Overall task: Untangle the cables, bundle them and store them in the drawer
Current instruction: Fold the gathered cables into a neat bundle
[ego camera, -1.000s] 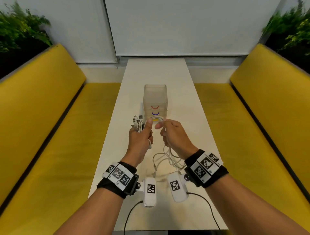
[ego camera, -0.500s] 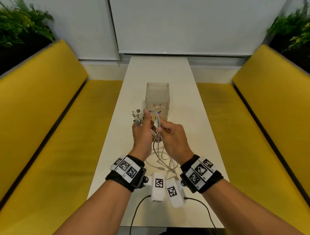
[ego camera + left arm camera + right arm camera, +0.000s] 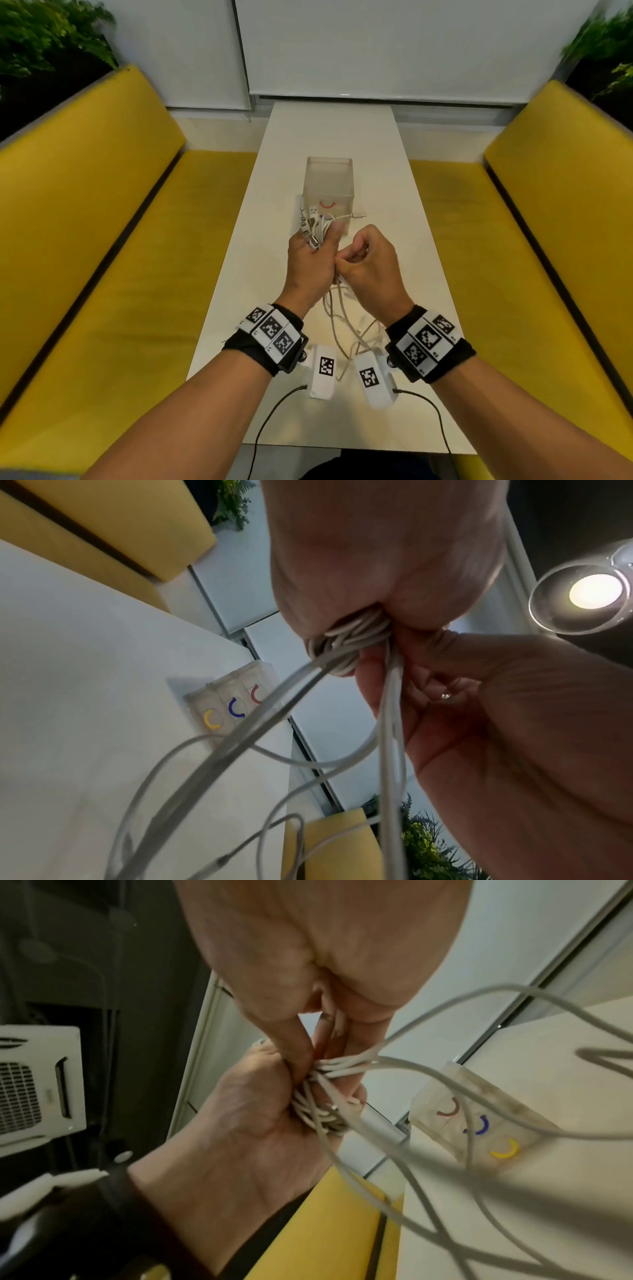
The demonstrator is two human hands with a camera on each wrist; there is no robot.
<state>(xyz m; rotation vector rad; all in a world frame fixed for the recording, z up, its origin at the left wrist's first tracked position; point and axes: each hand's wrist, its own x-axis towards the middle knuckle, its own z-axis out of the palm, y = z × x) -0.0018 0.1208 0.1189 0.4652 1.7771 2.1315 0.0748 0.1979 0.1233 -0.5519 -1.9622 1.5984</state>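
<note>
My left hand (image 3: 313, 263) grips a bundle of white cables (image 3: 317, 228) above the table, thumb pressed over the coils, several plugs sticking out at the top. One plug end (image 3: 358, 215) points right. The coils (image 3: 346, 639) fill the left fist (image 3: 260, 1118). My right hand (image 3: 366, 265) sits close beside it and pinches cable strands (image 3: 346, 1064) between thumb and fingers. Loose cable loops (image 3: 346, 329) hang from both hands down to the table. The translucent drawer unit (image 3: 328, 186) with red, blue and yellow handles (image 3: 236, 707) stands just behind the hands, drawers closed.
The long white table (image 3: 329, 137) runs away from me between two yellow benches (image 3: 102, 222) (image 3: 548, 222). Plants (image 3: 51, 34) stand at the back corners. Black leads (image 3: 270, 418) run from the wrist cameras toward me.
The right hand has come down from the top of the bundle to beside the left wrist, drawing cable along. A plug end now sticks out to the right. The bundle has risen slightly.
</note>
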